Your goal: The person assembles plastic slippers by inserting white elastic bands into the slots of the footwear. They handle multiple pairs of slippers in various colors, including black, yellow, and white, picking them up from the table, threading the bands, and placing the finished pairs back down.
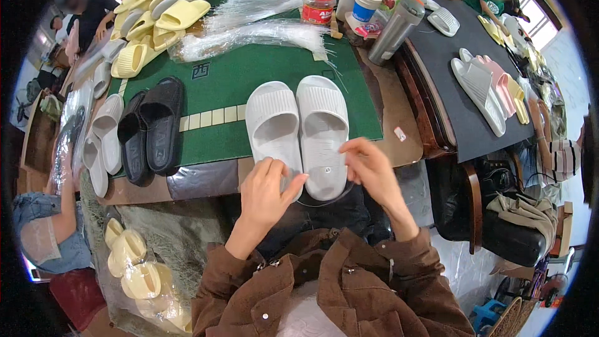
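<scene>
A pair of light grey slippers, the left slipper [273, 118] and the right slipper [323, 122], lies side by side in front of me, toes away and heels over the table's near edge. My left hand [265, 196] is closed at the left slipper's heel, fingers curled over it and thumb pointing toward the right one. Beside the right slipper's outer edge, my right hand [373, 171] has its fingers bent together; what they pinch, if anything, is too small to make out. A thin clear strand [324, 205] curves below the heels between both hands.
Black slippers [150, 128] and more grey slippers [103, 137] stand left on the green mat [218, 87]. Beyond lie yellow slippers [159, 19] and bundled clear strands [256, 37]. A red-lidded jar [318, 3] and a steel tumbler [398, 30] stand far right. Several people sit around.
</scene>
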